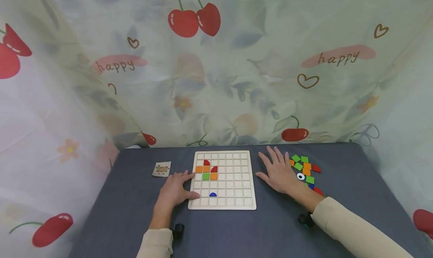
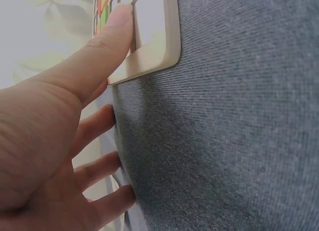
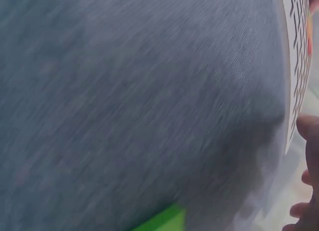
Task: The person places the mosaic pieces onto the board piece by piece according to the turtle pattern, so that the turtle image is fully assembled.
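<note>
Since the gridded board [image 1: 234,190] was touched by the spread left hand [image 1: 174,189], light, steady pressure was best applied there, the right hand [image 1: 278,172] spread near loose tiles [image 1: 306,172].

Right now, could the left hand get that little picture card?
Probably yes: the picture card lies near the left hand, with only table between, though its thumb rests on the board.

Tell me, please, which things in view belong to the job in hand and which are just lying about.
Apparently the job:
grid board, touched by the left hand
coloured pieces on the board
loose pieces beside the right hand
printed card, probably

Just surroundings:
printed curtain
dark tabletop
</note>
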Available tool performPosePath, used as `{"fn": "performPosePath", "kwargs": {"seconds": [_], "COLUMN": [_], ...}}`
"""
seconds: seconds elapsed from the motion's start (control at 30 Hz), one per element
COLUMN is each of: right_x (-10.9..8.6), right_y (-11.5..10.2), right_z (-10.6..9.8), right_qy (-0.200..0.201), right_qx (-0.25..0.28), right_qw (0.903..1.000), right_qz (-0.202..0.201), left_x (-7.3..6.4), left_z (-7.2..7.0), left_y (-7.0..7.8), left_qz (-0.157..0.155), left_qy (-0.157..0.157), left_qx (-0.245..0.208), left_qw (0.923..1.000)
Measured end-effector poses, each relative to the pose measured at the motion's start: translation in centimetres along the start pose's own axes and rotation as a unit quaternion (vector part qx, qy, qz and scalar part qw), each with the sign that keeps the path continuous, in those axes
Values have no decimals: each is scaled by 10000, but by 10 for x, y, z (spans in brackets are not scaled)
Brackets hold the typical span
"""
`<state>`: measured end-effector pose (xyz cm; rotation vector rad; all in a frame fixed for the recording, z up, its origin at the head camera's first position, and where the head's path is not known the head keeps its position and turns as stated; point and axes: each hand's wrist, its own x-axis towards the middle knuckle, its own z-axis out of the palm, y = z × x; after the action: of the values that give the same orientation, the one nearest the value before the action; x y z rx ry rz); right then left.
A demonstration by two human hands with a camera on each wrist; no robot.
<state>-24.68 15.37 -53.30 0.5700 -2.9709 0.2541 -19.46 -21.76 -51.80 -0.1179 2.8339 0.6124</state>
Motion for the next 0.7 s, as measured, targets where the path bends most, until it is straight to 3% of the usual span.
{"fn": "performPosePath", "kwargs": {"seconds": [0.43,0.7], "right_x": [-17,-21], "right_y": [55,78], "right_z": [-2,-12], "right_qy": [159,53], "right_qx": [168,368], "right_qw": [9993,9983], "right_qz": [277,443], "left_x": [-1,1], "left_z": [0,-1], "left_y": [0,1], "left_qz": [49,88], "left_qy": [17,21], "left_qx": [-22,-18], "left_qw": [10000,10000]}}
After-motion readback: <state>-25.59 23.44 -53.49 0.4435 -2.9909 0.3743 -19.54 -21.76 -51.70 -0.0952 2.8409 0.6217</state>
